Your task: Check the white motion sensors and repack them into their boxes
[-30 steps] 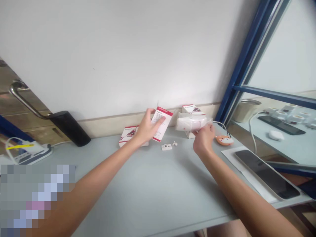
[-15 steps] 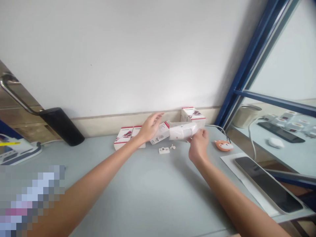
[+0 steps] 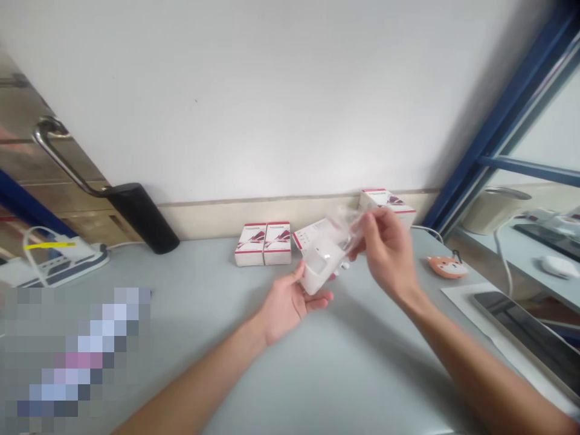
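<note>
Well, white device (image 3: 318, 267) above grey tabletop (image 3: 312, 380) (white wall (image 3: 272, 109) behind)

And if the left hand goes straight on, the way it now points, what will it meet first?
Beyond the white device it holds, the left hand would probably meet the right hand, which pinches the clear plastic; one view leaves their depth unclear.

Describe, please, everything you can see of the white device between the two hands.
The white device is a small block with rounded lower corners, smooth and plastic-looking, with a greyish squarish panel on its face. It is tilted, its top leaning rightward, above the grey table. The left hand holds its lower end. Clear wrap gathers around its upper end, pinched by the right hand; how much it still covers is unclear.
</note>
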Available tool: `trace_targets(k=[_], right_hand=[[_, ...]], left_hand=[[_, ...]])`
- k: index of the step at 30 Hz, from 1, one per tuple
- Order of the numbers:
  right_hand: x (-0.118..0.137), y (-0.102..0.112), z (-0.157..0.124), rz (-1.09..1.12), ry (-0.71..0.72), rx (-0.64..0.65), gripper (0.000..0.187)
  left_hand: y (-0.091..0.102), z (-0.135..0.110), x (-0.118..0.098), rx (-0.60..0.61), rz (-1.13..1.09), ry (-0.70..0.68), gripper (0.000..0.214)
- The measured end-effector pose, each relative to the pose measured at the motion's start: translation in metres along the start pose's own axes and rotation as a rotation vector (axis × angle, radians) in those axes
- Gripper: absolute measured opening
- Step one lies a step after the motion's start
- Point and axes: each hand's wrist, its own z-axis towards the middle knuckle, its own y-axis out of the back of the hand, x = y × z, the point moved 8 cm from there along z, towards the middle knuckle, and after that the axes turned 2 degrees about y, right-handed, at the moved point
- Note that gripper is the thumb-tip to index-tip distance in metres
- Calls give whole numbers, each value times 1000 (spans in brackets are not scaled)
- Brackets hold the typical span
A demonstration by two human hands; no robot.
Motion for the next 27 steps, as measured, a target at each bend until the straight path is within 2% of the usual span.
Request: trace_targets(k=[4, 7, 8, 10, 13, 15, 22, 25, 27], right_hand=[[-7, 1, 52, 66, -27, -117, 27], [-36, -9, 86, 87, -165, -175, 10], [-46, -18, 93, 34, -193, -123, 14], [-54, -38, 99, -279, -98, 21, 23], [-72, -74, 88, -887, 98, 377, 33], [-87, -82, 79, -1059, 108, 493, 36], [-111, -60, 80, -1120, -87, 533, 35], [-101, -50, 79, -1113, -142, 502, 44], [-82, -44, 73, -1067, -102, 424, 47]], left_hand=[[13, 0, -4, -97, -100, -53, 39], [16, -2, -10, -102, -142, -86, 42], [15, -3, -11, -89, -145, -86, 44], [14, -3, -13, -69, -136, -87, 48], [11, -3, -17, -54, -114, -108, 51], [9, -3, -19, -38, -110, -115, 49], [8, 0, -23, -34, -138, -119, 44], [9, 1, -21, -55, -169, -97, 44], [10, -1, -21, -78, -166, -102, 45]])
